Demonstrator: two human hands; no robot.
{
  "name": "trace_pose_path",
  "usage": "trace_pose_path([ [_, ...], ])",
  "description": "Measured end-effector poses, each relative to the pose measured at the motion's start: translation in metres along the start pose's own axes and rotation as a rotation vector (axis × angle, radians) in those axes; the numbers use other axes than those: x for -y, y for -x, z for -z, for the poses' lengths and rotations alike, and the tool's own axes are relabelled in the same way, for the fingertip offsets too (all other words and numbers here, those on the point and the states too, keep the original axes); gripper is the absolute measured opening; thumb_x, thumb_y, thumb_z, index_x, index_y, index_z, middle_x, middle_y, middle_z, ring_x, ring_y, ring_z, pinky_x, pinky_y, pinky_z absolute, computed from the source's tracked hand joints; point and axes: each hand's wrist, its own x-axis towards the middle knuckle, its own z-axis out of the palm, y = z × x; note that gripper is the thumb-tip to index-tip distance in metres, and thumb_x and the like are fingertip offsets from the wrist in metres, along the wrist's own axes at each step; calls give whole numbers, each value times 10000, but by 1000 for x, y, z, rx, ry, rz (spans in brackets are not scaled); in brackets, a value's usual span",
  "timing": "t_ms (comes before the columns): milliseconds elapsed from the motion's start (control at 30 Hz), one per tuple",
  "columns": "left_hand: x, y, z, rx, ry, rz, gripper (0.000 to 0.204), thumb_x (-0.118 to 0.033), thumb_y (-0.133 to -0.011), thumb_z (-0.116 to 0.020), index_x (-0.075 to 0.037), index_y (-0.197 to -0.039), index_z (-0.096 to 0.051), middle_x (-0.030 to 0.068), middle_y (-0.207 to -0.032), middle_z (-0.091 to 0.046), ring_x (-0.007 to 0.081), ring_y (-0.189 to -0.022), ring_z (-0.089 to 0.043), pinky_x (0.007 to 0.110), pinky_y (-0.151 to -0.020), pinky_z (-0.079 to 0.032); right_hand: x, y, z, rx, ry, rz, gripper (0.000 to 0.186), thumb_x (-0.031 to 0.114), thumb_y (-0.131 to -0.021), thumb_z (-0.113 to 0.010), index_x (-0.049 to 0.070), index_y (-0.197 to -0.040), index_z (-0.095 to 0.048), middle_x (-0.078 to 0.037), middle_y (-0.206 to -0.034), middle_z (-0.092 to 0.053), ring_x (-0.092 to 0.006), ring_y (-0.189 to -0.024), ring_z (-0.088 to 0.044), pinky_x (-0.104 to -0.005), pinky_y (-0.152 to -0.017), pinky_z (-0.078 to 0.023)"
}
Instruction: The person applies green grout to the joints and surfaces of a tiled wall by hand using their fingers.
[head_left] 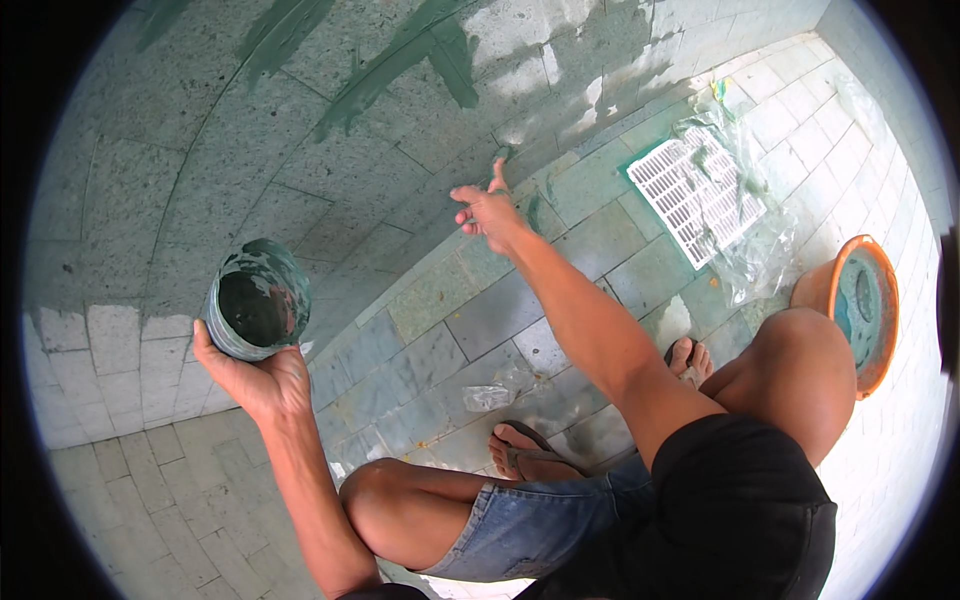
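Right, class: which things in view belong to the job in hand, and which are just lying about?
Likely the job:
Tin, in the left hand
Wall, with green smears
Bucket, green inside

Apparently lying about:
Grate
Plastic sheet, by the grate
Small plastic scrap

Off to my right I see an orange bucket [818, 284], greenish inside. Farther off and left of it, a white slotted grate [690, 200] smeared with green lies on the tiled floor [498, 300], crumpled clear plastic [748, 264] along its right side. Nearer me, farther left, lies a small clear wrapper [487, 398].
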Motion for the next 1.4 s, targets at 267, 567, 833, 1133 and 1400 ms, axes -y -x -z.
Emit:
trace_pose_path([
  [267, 1, 2, -8, -7, 8, 13, 478, -403, -936, -502, -35, -1241, -526, 127, -1271, -553, 280, -1175, -537, 459, -980, -499, -20, -28, 27, -259, 1142, 224, 943, 128, -872, -606, 237, -1546, 45, -112, -1166, -528, -157, -689, -586, -318, -639, -525],
  [567, 0, 9, -16, 14, 16, 17, 466, -378, -949, -484, -16, -1241, -518, 139, -1268, -548, 288, -1180, -532, 464, -982, -502, 10, 12, 20, 10, 12, 21, 1074, 123, -834, -668, 186, -1517, 159, -144, -1243, -481, -152, -681, -572, -291, -569, -488],
  [833, -3, 8, -8, 22, 3, 0, 472, -391, -946, -495, -23, -1241, -514, 146, -1270, -537, 289, -1184, -528, 463, -982, -505, 29, 21, -15, -5, 193, -22, 1039, 130, -853, -626, 183, -1511, 177, -170, -1246, -501, -126, -582, -524, -267, -490, -469],
  [1133, -2, 6, -7, 22, 36, 20, 474, -398, -935, -515, -52, -1259, -519, 144, -1286, -538, 308, -1181, -533, 507, -973, -482, -29, 5, 10, -5, 576, 249, 916, 115, -841, -624, 175, -1548, -45, -77, -1017, -571, -133, -631, -551, -281, -513, -483],
  [1400, -7, 14, -9, 7, 21, 1, 463, -393, -941, -512, -27, -1223, -531, 146, -1267, -543, 285, -1181, -534, 473, -1000, -495, 4, -9, 20, -92, -268, -45, 1091, 60, -809, -638, 228, -1509, 181, -121, -1150, -504, -140, -637, -543, -277, -497, -471],
])
